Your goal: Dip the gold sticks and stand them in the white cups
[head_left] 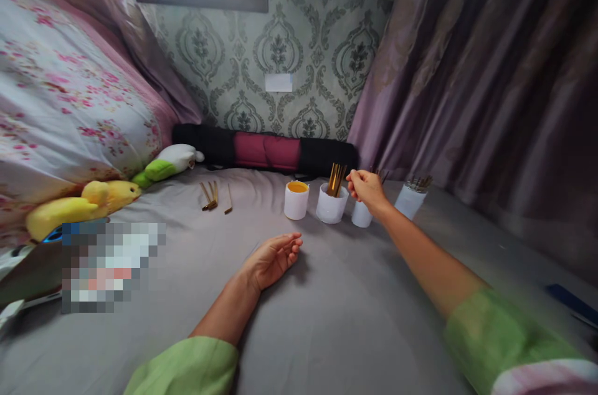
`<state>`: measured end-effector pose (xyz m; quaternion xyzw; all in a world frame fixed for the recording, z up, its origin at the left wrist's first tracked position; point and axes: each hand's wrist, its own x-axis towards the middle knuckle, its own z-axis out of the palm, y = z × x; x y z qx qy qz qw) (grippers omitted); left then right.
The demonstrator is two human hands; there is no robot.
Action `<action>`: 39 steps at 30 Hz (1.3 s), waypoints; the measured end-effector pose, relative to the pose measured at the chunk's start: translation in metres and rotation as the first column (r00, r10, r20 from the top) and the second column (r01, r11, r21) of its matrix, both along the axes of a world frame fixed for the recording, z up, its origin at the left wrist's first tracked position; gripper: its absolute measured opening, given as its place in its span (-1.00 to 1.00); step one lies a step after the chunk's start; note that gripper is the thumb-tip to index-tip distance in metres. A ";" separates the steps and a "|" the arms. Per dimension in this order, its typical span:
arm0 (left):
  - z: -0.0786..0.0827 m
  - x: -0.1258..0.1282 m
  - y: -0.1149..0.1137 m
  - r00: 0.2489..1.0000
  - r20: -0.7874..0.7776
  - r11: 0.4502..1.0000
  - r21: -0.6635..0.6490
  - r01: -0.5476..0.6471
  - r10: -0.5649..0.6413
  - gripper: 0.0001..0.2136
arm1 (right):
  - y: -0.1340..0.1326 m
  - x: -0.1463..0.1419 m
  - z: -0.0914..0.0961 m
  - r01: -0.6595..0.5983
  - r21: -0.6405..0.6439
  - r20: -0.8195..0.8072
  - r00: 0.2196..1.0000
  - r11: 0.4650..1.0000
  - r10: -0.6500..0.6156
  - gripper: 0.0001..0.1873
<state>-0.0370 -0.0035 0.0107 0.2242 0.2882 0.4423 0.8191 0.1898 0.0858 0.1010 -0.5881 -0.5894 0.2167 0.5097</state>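
My right hand (pixel 367 189) is closed in a pinch above a white cup (pixel 362 215), its fingertips beside a bundle of gold sticks (pixel 334 179). Whatever those fingers hold, if anything, is too small to make out. The gold sticks stand upright in another white cup (pixel 332 209), just left of that hand. My left hand (pixel 276 260) lies palm-up on the grey sheet, fingers loosely bent with nothing in them. Beyond it stands a white cup with a yellow inside (pixel 296 203). Farther right, a white container (pixel 411 200) holds several dark sticks (pixel 419 182).
Several brown-gold sticks (pixel 210 199) lie left of the cups, one apart (pixel 228 200). A black and maroon roll (pixel 266 151) runs along the wall. Plush toys (pixel 84 203) and a blurred-out patch are at left. A dark blue flat object (pixel 572 301) lies at right.
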 end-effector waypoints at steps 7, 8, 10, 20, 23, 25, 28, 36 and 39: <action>-0.002 0.000 0.001 1.000 0.012 1.000 0.003 0.002 -0.002 -0.90 | -0.015 -0.003 -0.022 -0.009 -0.020 0.018 1.000 1.000 0.010 -0.67; -0.002 0.000 0.001 1.000 0.014 1.000 0.002 0.004 -0.004 -0.91 | -0.017 -0.005 -0.026 -0.026 -0.020 0.018 0.999 0.999 0.026 -0.67; -0.003 0.000 0.001 1.000 0.016 1.000 0.000 0.007 -0.007 -0.91 | -0.022 -0.009 -0.034 -0.053 -0.034 0.023 0.998 0.998 0.054 -0.68; -0.002 0.000 0.001 1.000 0.025 1.000 -0.002 0.008 -0.008 -0.92 | -0.037 -0.035 -0.066 -0.135 -0.149 -0.049 0.990 0.979 0.129 -0.72; -0.003 0.001 0.002 0.999 0.031 1.000 0.002 0.011 -0.011 -0.92 | -0.040 -0.043 -0.072 -0.142 -0.172 -0.053 0.989 0.975 0.135 -0.71; -0.003 0.001 0.002 0.999 0.038 1.000 0.009 0.011 -0.012 -0.91 | -0.041 -0.048 -0.077 -0.151 -0.170 -0.048 0.988 0.974 0.145 -0.69; -0.003 0.000 0.002 0.999 0.048 1.000 0.024 0.015 -0.016 -0.92 | -0.042 -0.052 -0.088 -0.164 -0.163 -0.035 0.986 0.973 0.161 -0.65; 0.000 0.001 0.001 1.000 0.021 1.000 0.018 0.009 -0.009 -0.94 | -0.043 -0.053 -0.108 -0.156 -0.153 -0.005 0.988 0.976 0.157 -0.59; -0.002 0.002 0.002 1.000 0.020 0.999 0.031 0.010 -0.010 -0.92 | -0.042 -0.053 -0.109 -0.138 -0.118 0.043 0.989 0.983 0.144 -0.58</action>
